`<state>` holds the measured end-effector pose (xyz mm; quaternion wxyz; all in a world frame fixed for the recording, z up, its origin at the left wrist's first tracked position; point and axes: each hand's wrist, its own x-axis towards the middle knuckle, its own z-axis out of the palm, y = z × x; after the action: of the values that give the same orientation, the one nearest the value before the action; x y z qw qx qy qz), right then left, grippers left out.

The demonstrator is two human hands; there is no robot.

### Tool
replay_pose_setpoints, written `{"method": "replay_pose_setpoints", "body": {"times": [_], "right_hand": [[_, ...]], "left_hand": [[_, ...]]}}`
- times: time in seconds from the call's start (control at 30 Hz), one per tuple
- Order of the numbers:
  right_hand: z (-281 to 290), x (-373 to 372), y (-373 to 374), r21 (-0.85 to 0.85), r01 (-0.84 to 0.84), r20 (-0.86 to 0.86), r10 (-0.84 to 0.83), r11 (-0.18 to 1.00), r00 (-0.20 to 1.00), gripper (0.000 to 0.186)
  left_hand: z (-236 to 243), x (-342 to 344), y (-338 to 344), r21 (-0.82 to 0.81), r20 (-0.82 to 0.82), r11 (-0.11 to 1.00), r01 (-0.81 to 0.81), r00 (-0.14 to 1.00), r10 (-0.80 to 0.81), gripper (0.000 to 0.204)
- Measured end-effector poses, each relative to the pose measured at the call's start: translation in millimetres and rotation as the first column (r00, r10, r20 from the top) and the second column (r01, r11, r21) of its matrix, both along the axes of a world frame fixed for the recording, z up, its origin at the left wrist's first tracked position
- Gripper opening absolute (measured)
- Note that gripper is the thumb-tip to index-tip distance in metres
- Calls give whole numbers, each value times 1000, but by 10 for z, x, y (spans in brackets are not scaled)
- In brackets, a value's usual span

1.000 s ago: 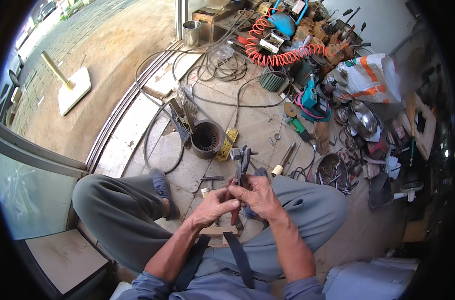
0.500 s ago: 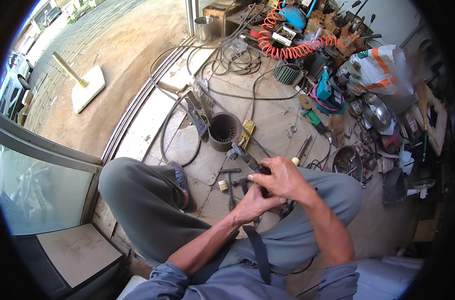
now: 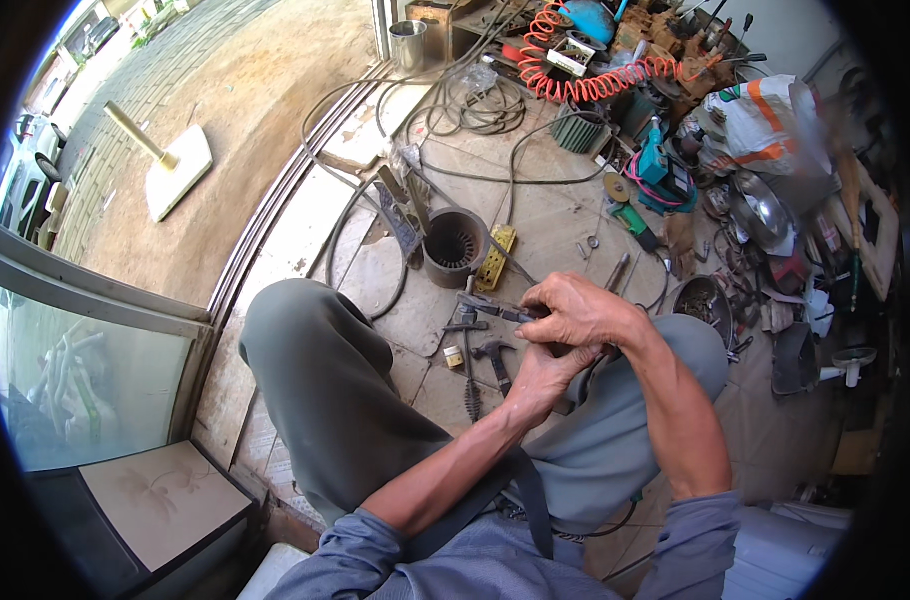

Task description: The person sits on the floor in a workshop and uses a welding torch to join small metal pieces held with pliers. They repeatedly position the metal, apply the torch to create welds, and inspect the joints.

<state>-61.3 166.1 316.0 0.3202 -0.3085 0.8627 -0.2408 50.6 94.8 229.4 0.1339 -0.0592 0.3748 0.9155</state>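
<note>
Both my hands meet over my right thigh. My right hand (image 3: 582, 308) is closed around a dark metal tool (image 3: 495, 308) whose jaw-like end points forward and left; I cannot tell its exact kind. Below it, my left hand (image 3: 547, 378) is closed on the rear part of the same piece, mostly hidden by the fingers. On the tiles beneath lie a chipping hammer (image 3: 469, 375) with a coiled-spring handle, a claw hammer (image 3: 497, 364) and a small white-and-yellow container (image 3: 453, 357). Beyond the tool stands a brown metal cylinder (image 3: 453, 276) with slotted inner walls.
Next to the cylinder are a yellow bar (image 3: 496, 258) and an upright metal bracket (image 3: 402, 215). Cables (image 3: 480, 105) loop across the floor. At right sit a green angle grinder (image 3: 633, 222), a teal machine (image 3: 660, 175), a bowl of small parts (image 3: 705, 302) and a sack (image 3: 760, 125).
My hands and the held tool have shifted slightly right. The tool now lies flatter. My left knee has moved inward, and the claw hammer shows more fully.
</note>
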Motion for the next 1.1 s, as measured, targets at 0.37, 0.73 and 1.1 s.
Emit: {"method": "replay_pose_setpoints", "body": {"times": [0.37, 0.73, 1.1], "right_hand": [[-25, 13, -15, -67, -13, 27, 15, 998, 1000, 50], [-204, 238, -25, -38, -18, -296, 6, 999, 955, 34], [-278, 429, -70, -60, 172, -359, -182, 983, 915, 28]], "left_hand": [[-49, -22, -49, -142, -33, 989, -50, 998, 46, 55], [-104, -16, -154, -595, -54, 801, -68, 998, 45, 16], [-307, -11, -227, -590, 18, 804, 67, 997, -70, 40]]}}
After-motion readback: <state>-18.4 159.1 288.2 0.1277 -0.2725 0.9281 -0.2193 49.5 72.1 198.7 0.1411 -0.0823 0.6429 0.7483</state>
